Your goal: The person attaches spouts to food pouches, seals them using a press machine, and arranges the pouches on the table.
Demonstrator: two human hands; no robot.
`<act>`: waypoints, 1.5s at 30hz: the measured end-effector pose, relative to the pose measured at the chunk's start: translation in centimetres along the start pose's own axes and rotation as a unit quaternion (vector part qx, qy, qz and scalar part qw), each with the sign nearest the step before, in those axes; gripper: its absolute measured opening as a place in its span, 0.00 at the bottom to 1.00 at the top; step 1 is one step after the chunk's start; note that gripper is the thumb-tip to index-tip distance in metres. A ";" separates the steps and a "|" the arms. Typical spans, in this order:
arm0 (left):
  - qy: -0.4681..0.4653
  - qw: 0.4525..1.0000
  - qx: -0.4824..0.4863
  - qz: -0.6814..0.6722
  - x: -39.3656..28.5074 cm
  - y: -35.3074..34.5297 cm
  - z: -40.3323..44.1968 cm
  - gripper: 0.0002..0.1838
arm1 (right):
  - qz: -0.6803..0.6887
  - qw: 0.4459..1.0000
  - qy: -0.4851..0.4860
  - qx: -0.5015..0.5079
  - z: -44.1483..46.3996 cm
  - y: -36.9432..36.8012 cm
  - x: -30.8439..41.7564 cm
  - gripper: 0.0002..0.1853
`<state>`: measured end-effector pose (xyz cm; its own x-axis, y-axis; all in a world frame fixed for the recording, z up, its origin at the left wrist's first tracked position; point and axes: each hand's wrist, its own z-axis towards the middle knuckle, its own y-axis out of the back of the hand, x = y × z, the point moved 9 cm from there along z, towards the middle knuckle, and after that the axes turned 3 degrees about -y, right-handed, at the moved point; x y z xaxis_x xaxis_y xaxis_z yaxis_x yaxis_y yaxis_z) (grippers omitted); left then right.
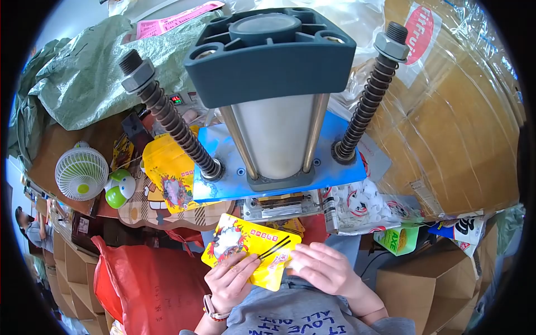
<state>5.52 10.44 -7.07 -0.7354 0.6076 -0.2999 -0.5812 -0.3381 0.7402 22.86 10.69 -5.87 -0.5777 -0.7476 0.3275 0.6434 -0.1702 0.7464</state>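
Note:
A yellow printed pouch [269, 245] with a picture and two dark slanting lines on its front is held in front of my body. My left hand [228, 282], with a light band at its wrist, is closed on the pouch's lower left edge. My right hand [324, 269] is at the pouch's right edge, fingers stretched out and their tips over it; its thumb is partly hidden. Just above stands a press with a dark-topped cylinder [272, 134] on a blue plate [229, 192]. Under that plate sits a metal block [282, 207].
More yellow pouches [167, 162] lie left of the press. A white and green fan [82, 174] stands further left, above a red bag [151, 290]. Small white parts fill a clear tray [363, 204] on the right. Cardboard boxes [430, 285] flank me; a person [38, 231] is far left.

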 end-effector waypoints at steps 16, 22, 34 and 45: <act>0.033 0.999 -0.033 -0.024 2.8 1.3 -1.6 0.21 | 0.048 0.993 -0.033 -0.105 0.5 0.0 -0.2 0.18; 0.013 0.993 0.033 -0.117 0.6 -1.6 -0.9 0.21 | 0.214 0.976 0.010 -0.050 1.3 0.4 -0.1 0.15; 0.435 0.801 -0.011 -0.412 9.8 -7.1 -9.0 0.08 | 0.220 0.941 -0.185 -0.178 -6.4 0.6 -6.7 0.07; 0.493 0.634 0.037 -0.595 8.0 -17.0 -5.3 0.11 | 0.245 0.874 -0.342 -0.241 -10.8 1.2 -9.4 0.04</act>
<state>7.70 17.24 -25.20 0.3267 -0.3559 -0.8756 -0.9374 -0.0041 -0.3481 34.52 10.56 -14.29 -0.2320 -0.2751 0.9330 0.9399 -0.3104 0.1422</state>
